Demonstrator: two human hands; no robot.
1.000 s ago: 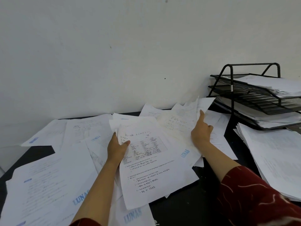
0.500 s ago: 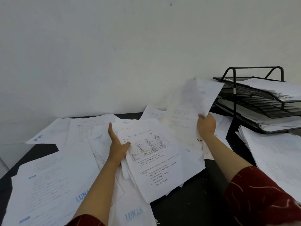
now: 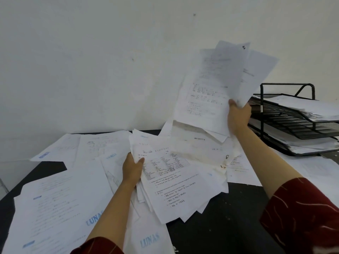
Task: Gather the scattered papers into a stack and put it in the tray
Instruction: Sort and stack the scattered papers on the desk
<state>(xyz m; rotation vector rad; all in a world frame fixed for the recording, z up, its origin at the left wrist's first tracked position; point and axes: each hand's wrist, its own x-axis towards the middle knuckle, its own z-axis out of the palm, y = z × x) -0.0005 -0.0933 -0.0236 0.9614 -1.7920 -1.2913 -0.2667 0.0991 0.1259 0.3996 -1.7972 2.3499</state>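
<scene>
Black desk (image 3: 229, 226), raised sheets (image 3: 211, 92) above right grip (image 3: 238, 118)

Your lifted sheets (image 3: 216, 88) are motion-blurred, their print unreadable. The tray (image 3: 300, 125) runs off the right edge. Papers (image 3: 55, 208) hide the table's (image 3: 229, 217) left side and are cut off below.

one head-worn view looks forward and down, close over the desk (image 3: 229, 208) toward the wall (image 3: 91, 61).

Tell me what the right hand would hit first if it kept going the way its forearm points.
Probably the wall behind the desk: the right hand, gripping raised papers, points up and away. Depth is unclear.
</scene>
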